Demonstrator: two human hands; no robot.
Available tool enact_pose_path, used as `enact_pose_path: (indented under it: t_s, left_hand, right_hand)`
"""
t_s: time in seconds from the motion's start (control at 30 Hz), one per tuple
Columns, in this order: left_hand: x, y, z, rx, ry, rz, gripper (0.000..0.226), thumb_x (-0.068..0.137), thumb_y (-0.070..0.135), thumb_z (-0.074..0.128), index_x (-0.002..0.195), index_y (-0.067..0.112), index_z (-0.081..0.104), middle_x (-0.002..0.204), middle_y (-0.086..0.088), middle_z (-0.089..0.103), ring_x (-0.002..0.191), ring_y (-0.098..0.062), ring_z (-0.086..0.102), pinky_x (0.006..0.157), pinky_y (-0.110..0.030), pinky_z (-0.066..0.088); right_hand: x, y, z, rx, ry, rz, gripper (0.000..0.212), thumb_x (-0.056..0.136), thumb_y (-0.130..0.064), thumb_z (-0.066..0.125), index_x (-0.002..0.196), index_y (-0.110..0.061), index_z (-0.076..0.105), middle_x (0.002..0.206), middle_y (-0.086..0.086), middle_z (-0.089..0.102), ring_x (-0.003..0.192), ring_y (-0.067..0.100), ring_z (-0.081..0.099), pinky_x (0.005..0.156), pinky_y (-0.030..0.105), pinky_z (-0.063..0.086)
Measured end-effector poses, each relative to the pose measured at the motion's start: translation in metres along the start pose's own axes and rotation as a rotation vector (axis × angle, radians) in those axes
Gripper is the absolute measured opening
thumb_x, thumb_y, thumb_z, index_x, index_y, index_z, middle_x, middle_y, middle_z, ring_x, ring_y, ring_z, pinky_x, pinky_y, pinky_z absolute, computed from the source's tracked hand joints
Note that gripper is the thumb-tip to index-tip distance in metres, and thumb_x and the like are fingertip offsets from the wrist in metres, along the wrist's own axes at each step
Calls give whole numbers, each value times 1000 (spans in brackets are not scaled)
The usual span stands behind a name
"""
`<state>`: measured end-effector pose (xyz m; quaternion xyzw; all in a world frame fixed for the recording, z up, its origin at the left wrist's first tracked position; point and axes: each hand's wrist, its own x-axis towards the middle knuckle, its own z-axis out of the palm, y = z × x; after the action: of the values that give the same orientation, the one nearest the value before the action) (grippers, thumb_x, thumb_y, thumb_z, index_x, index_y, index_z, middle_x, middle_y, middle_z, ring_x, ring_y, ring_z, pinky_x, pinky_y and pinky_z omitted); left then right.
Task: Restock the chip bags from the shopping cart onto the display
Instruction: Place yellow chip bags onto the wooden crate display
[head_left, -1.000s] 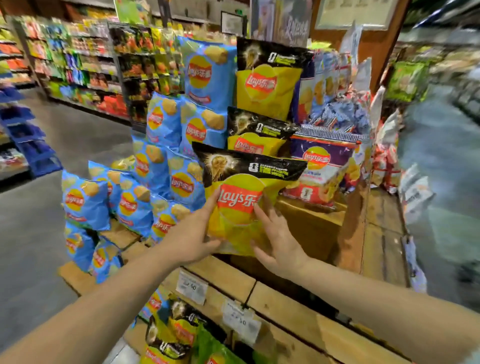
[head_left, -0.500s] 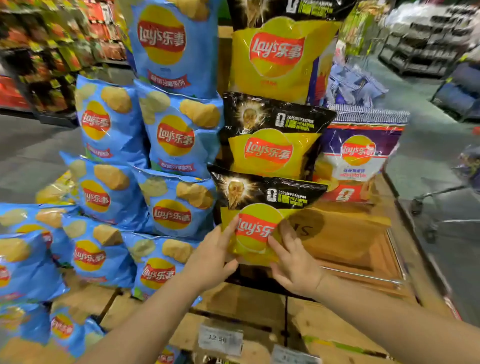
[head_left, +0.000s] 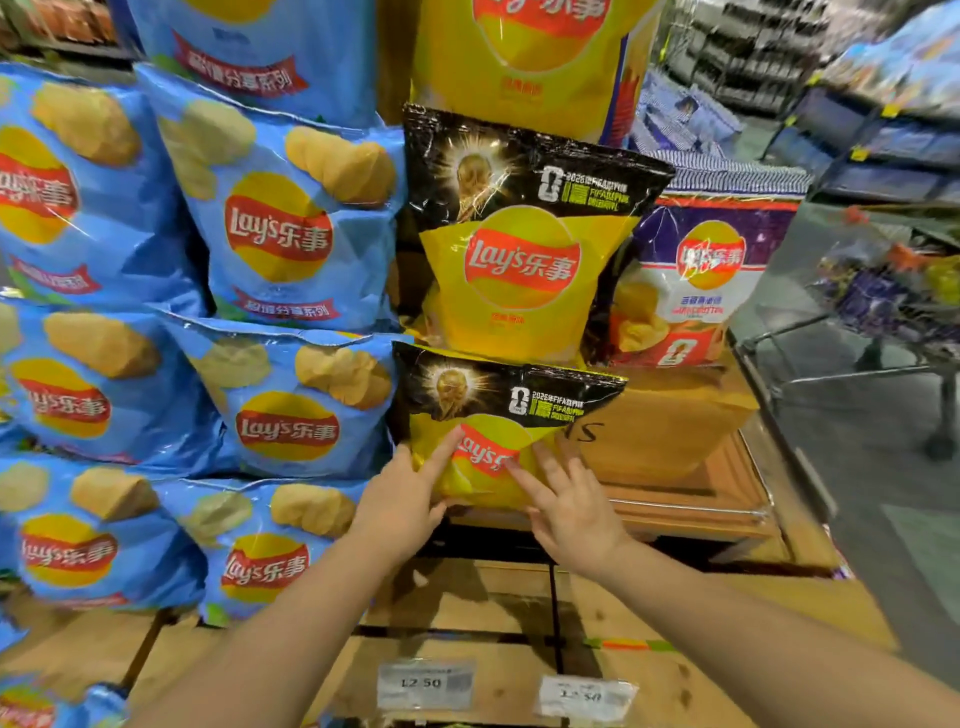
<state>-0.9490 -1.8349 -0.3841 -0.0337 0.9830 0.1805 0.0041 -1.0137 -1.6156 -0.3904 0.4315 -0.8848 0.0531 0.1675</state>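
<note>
The wooden display (head_left: 670, 457) fills most of the view, built in steps like stairs. To the left of it, blue chip bags (head_left: 291, 228) are stacked in several rows and they lean on each other. On the display, one yellow and black bag (head_left: 519, 249) stands upright on an upper step, and just beside it, to the right, stands a purple and white bag (head_left: 706, 280). Far to the right of the display, the shopping cart (head_left: 883, 291) waits in the aisle; it is blurred, but some bags seem to be inside.

The bag now being placed (head_left: 498, 421) is on the step below the upright yellow bag, and its top edge touches the bottom of that one. One second ago this bag was lower and more forward, held by both hands in front of the step. Half a second ago it was already against the step. Now it has gone in deeper, and I think it rests on the wood by its own weight.

The left hand (head_left: 405, 493) lies on the lower left part of the bag, the fingers straight, only pressing it. The right hand (head_left: 571, 504) has also straight, spread fingers, and the fingertips (head_left: 519, 470) touch the red logo. Neither hand grips the bag.

In my judgement this bag is almost finished; only a small push remains. Two price tags (head_left: 426, 685) hang on the front edge below.
</note>
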Motion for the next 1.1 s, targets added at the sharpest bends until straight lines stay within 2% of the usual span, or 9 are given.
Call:
enact_pose_path:
  t_s: [0.13, 0.3, 0.37, 0.43, 0.5, 0.67, 0.83, 0.97, 1.1]
  left_hand:
    - [-8, 2, 6, -9, 7, -29, 104, 93, 32, 53, 112, 58, -45, 136, -17, 31, 103, -27, 54, 80, -32, 50]
    - [-22, 11, 8, -87, 134, -112, 95, 92, 27, 53, 129, 55, -29, 153, -20, 9, 112, -33, 52, 86, -37, 48]
    - [-29, 12, 11, -172, 253, -137, 89, 86, 21, 59, 143, 51, -2, 143, -21, 24, 108, -37, 52, 81, -45, 52]
    - [-34, 13, 12, -155, 429, -58, 68, 78, 21, 57, 139, 29, 29, 123, -18, 39, 103, -37, 48, 78, -50, 52]
    - [-36, 17, 6, -88, 501, 55, 59, 74, 27, 48, 132, 19, 38, 116, -13, 39, 102, -32, 42, 82, -50, 47]
    - [-21, 30, -17, 165, 460, 314, 82, 67, 19, 72, 140, 20, 36, 145, -10, 32, 134, -30, 29, 109, -49, 18]
    - [7, 17, -26, 361, 306, 232, 84, 84, 57, 33, 152, 13, 8, 155, -12, 22, 147, -22, -2, 114, -47, 6]
    - [22, 7, -27, 431, 243, 192, 87, 87, 73, 8, 146, 11, 19, 153, -9, 22, 146, -17, -9, 113, -51, 5]
    - [27, 8, -19, 485, 265, 155, 93, 80, 75, 16, 147, 10, 14, 160, -6, -5, 146, -20, -9, 114, -53, 2]
  right_hand:
    - [-8, -1, 0, -53, -113, 68, 119, 55, -34, 86, 151, -32, 15, 138, 13, 52, 112, 45, 56, 79, 55, 54]
    - [-11, -8, -11, -47, 0, 73, 90, 51, -24, 87, 130, -19, 45, 123, 15, 61, 107, 41, 59, 87, 54, 48]
    - [-11, -13, -15, 21, 54, 111, 81, 57, -18, 85, 128, -14, 46, 124, 16, 58, 118, 36, 46, 93, 54, 45]
    - [-10, -17, -20, 124, 102, 134, 77, 63, -12, 81, 130, -11, 44, 130, 16, 48, 123, 31, 36, 99, 56, 40]
    - [-8, -22, -29, 151, 121, 92, 75, 69, -13, 75, 134, -10, 39, 135, 11, 38, 127, 30, 32, 104, 56, 34]
    - [2, -24, -43, 93, 115, -103, 72, 78, -18, 59, 143, -8, 30, 149, 13, 31, 138, 34, 27, 110, 53, 28]
    - [16, -9, -36, -112, -110, -120, 84, 74, -29, 70, 145, -10, 29, 151, 11, 35, 140, 31, 31, 113, 49, 27]
    - [30, 10, -32, -221, -208, -111, 66, 88, -44, 34, 147, -16, 25, 154, 4, 28, 142, 25, 21, 115, 42, 11]
    - [36, 12, -28, -306, -276, -112, 68, 88, -51, 26, 146, -16, 23, 153, 3, 23, 141, 24, 24, 115, 41, 4]
